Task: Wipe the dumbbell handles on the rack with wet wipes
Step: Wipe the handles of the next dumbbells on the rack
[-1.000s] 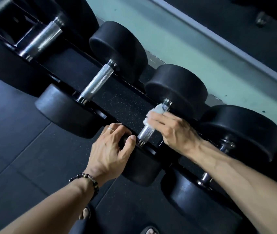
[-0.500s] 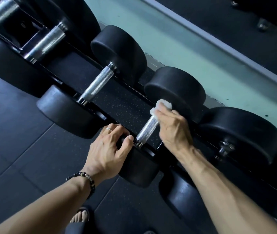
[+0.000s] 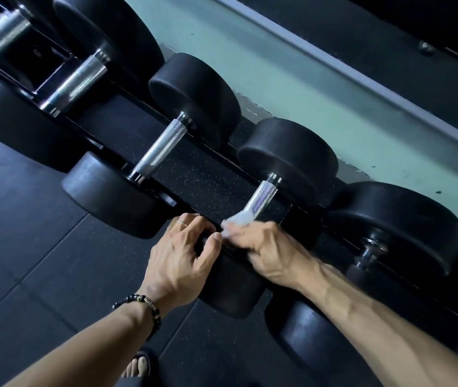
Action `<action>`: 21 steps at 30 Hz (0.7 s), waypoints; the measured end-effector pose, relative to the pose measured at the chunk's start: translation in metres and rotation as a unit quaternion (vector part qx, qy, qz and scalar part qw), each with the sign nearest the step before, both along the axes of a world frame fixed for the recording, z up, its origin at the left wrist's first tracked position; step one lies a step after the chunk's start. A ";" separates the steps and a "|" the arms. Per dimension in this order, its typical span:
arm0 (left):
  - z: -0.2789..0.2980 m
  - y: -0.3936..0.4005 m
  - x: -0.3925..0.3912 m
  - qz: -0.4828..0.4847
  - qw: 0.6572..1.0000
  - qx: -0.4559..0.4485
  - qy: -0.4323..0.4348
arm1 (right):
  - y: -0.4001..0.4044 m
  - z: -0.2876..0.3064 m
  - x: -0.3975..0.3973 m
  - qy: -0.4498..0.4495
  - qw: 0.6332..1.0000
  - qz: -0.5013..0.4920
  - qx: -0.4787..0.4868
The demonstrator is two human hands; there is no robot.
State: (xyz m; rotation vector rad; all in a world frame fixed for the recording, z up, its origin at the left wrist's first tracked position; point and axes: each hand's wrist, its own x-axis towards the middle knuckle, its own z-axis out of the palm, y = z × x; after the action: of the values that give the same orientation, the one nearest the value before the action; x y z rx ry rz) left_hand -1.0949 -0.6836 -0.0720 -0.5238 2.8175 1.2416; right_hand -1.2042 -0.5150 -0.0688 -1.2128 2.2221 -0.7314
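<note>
Black dumbbells lie side by side on a low black rack (image 3: 222,188). My right hand (image 3: 267,255) grips a white wet wipe (image 3: 236,220) wrapped round the near end of a knurled chrome handle (image 3: 261,198). My left hand (image 3: 183,261) curls over the near black head (image 3: 230,286) of that same dumbbell, thumb close to the wipe. The far head (image 3: 289,157) sits against the wall side. Another bare chrome handle (image 3: 159,149) lies one dumbbell to the left.
Larger dumbbells (image 3: 77,85) fill the rack at the upper left, and more heads (image 3: 398,227) sit to the right. A pale green wall base (image 3: 306,79) runs behind the rack. Dark rubber floor tiles (image 3: 26,261) lie in front; my sandalled foot (image 3: 138,367) shows below.
My right hand has slid the wipe down the handle from its far end to its near end. The left hand has stayed on the near head.
</note>
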 end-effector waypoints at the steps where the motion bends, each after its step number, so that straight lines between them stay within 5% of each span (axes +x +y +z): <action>1: 0.000 0.000 0.000 0.001 1.000 0.000 -0.002 | 0.000 0.002 -0.003 -0.024 0.999 0.040 0.027; 7: 0.000 0.000 0.000 -0.002 1.000 0.004 0.002 | -0.002 0.008 -0.027 0.054 0.997 -0.063 -0.004; 12: 0.002 -0.001 0.000 -0.001 1.000 0.010 0.002 | -0.007 0.009 -0.017 -0.029 0.989 0.096 0.113; 17: 0.001 0.000 0.000 0.003 1.000 0.014 0.002 | -0.001 0.000 -0.025 0.089 0.990 -0.108 -0.005; 21: 0.001 0.000 0.000 0.000 1.000 0.008 0.001 | -0.007 0.003 0.005 0.015 0.999 0.014 0.042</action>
State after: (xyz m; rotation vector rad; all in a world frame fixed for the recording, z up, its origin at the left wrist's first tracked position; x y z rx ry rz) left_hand -1.0946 -0.6840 -0.0706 -0.5219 2.8064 1.2639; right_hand -1.1990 -0.5221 -0.0655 -1.2192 2.2315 -0.6054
